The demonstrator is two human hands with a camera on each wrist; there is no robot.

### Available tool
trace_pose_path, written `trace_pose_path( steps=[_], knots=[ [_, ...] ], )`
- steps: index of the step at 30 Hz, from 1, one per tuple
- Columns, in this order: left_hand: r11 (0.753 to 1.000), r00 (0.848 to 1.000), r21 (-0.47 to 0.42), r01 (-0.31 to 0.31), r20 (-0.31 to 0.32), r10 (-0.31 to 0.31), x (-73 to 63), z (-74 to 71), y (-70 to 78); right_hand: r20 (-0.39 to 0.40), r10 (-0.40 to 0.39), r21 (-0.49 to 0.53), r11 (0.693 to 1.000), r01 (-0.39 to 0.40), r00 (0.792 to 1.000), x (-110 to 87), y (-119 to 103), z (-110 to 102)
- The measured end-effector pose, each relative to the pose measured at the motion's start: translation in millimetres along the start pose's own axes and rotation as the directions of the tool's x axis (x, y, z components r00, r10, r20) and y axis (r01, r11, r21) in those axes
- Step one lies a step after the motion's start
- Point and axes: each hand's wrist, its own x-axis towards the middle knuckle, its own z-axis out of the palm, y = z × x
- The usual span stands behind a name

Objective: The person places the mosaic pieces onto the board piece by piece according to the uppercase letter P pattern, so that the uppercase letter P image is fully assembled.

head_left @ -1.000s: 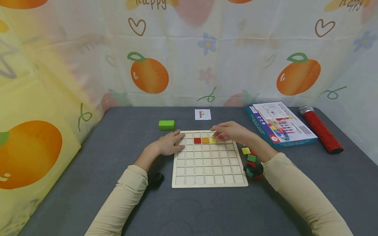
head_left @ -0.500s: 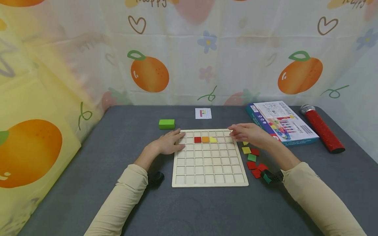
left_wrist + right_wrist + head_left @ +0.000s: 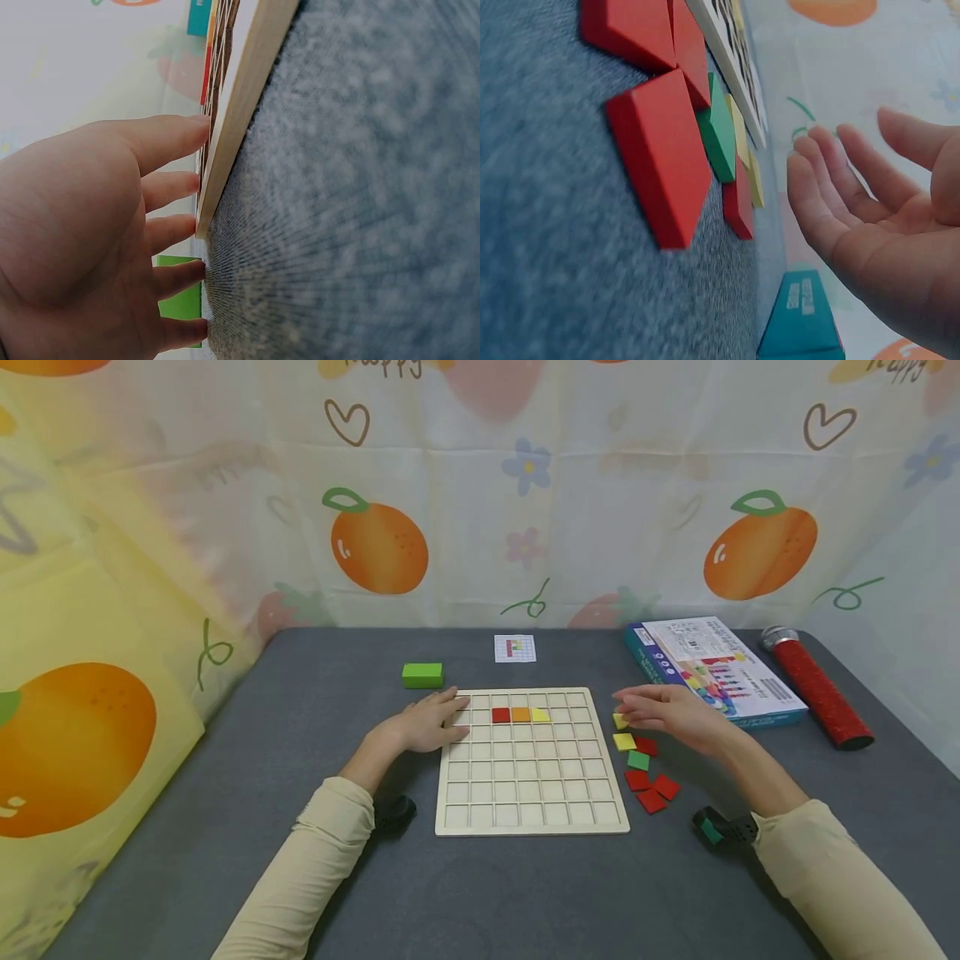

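Observation:
A pale wooden grid board (image 3: pixel 533 793) lies in front of me, with red (image 3: pixel 501 716), orange (image 3: pixel 521 715) and yellow (image 3: pixel 540 716) square tiles side by side near its far edge. My left hand (image 3: pixel 422 724) rests on the board's left edge, fingers extended; the left wrist view shows the thumb and fingertips along that edge. Beyond the board's right side, my right hand (image 3: pixel 669 714) hovers over a yellow tile (image 3: pixel 620 722), partly covering it. Its fingers are loosely bent and hold nothing in the right wrist view. Nearer lie another yellow tile (image 3: pixel 624 742), a green tile (image 3: pixel 638 761) and several red tiles (image 3: pixel 652 801).
A green block (image 3: pixel 423 676) stands behind the board's left corner. A small printed card (image 3: pixel 515 649) lies at the back. At the back right are a flat teal-edged box (image 3: pixel 720 672) and a red microphone (image 3: pixel 821 693). A patterned cloth (image 3: pixel 570 527) hangs behind the table.
My right hand has moved right, from the yellow tile on the board to the loose tiles beside it. The left hand keeps its place at the board's edge.

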Motion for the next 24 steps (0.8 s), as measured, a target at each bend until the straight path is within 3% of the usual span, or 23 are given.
trace_pose_path(
  steps=[12,24],
  knots=[
    [1.000,1.000,-0.002,0.005,-0.002,-0.005,-1.4,-1.8,3.3,0.028,-0.079,-0.232,0.969,0.083,0.997,-15.4,6.9,-6.5],
    [1.000,1.000,-0.014,0.003,0.008,-0.003,-3.0,-3.0,2.8,0.113,-0.083,-0.270,0.956,0.110,0.990,-15.7,11.8,-11.3]
  ],
)
